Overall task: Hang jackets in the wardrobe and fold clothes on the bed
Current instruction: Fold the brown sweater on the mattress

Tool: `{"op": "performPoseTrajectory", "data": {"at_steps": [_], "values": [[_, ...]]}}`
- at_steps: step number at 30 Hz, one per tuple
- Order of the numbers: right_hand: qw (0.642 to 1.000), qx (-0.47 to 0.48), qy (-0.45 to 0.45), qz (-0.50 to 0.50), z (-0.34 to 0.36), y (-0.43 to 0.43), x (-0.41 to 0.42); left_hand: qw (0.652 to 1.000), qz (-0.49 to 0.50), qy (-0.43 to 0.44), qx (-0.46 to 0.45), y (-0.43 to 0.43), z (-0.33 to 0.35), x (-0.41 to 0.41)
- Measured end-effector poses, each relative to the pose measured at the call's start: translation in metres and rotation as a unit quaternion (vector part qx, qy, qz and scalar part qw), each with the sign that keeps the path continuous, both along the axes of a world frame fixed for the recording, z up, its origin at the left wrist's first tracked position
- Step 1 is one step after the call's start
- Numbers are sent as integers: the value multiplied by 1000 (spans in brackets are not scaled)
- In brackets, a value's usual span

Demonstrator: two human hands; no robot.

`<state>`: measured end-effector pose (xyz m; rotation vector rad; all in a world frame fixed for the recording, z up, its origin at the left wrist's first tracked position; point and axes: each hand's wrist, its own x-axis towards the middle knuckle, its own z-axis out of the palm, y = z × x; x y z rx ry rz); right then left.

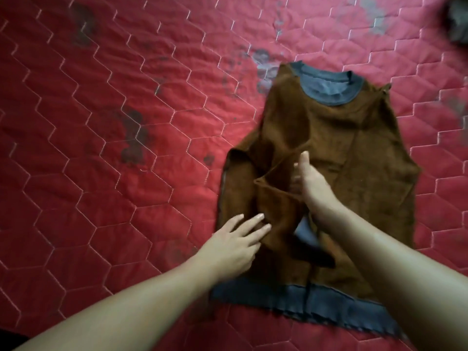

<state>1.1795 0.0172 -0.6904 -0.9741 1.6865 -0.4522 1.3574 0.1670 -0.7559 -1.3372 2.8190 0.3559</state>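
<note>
– On the bed, right of centre, what is found?
– One brown sweater (pixel 349 138) with a grey collar and grey hem. It lies flat on the red quilted bedcover (pixel 101 122), collar away from the person, hem nearest. No sleeve sticks out at the person's right, and that edge runs straight. The left sleeve (pixel 273 206) is turned back over the body but bunched, not flat.
– State of the hands?
– The left hand (pixel 235 241) rests on the lower left part of the sweater, fingers straight and spread, holding nothing. The right hand (pixel 310 181) is over the middle, beside the sleeve's upper fold, thumb out. Its fingers are blurred, so I cannot tell whether they pinch cloth.
– Progress on the task?
– Judged partial. This one garment appears mid-fold: the sides are in, the sleeve needs smoothing, and the fold from hem to collar is not yet made. No finished pile, jacket or wardrobe is in view, so the hanging cannot be assessed. A dark blurred shape (pixel 458 19) sits at the far right corner. It may be more clothing, but that is unconfirmed.
</note>
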Motion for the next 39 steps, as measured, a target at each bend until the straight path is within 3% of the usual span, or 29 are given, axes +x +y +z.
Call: {"op": "performPoseTrajectory", "data": {"at_steps": [2, 4, 6, 8, 10, 13, 14, 16, 18, 20, 22, 24, 26, 28, 30, 32, 36, 39], "values": [[990, 133, -49, 21, -13, 24, -16, 998, -13, -29, 48, 6, -11, 0], [980, 191, -47, 31, -30, 50, -36, 995, -7, 18, 101, 9, -16, 3], [980, 185, 15, 67, -45, 71, -48, 975, 59, 147, 156, 7, -13, 3], [984, 137, 48, 104, -49, 89, -50, 928, 200, 253, 188, -2, -8, 2], [981, 93, 51, 160, -47, 106, -48, 857, 356, 314, 202, -19, -6, -2], [951, 5, 146, 271, -53, 127, -45, 665, 526, 393, 355, -51, -5, -13], [960, 5, 138, 244, -53, 130, -45, 609, 548, 415, 395, -61, -6, -17], [988, 69, 59, 122, -53, 132, -50, 556, 571, 425, 429, -78, -6, -24], [984, 156, 20, 84, -57, 135, -64, 529, 584, 436, 435, -92, -4, -31], [951, 223, 79, 198, -62, 133, -82, 509, 596, 449, 429, -104, -2, -37], [895, 241, 164, 338, -59, 122, -93, 486, 606, 470, 419, -117, -2, -42], [857, 232, 217, 406, -47, 97, -94, 462, 610, 497, 410, -132, -3, -44], [877, 168, 247, 377, -38, 57, -93, 438, 617, 515, 403, -152, -7, -45], [936, 70, 222, 264, -36, 10, -91, 421, 634, 517, 391, -171, -11, -44], [972, 11, 174, 160, -45, -44, -87, 394, 654, 528, 371, -187, -13, -43], [986, -2, 130, 104, -55, -93, -78, 367, 663, 546, 356, -199, -15, -39], [999, 2, 37, 18, -67, -167, -50, 373, 663, 545, 352, -214, -18, -30], [999, 11, -13, -37, -70, -200, -28, 333, 645, 568, 387, -212, -19, -15]]}}
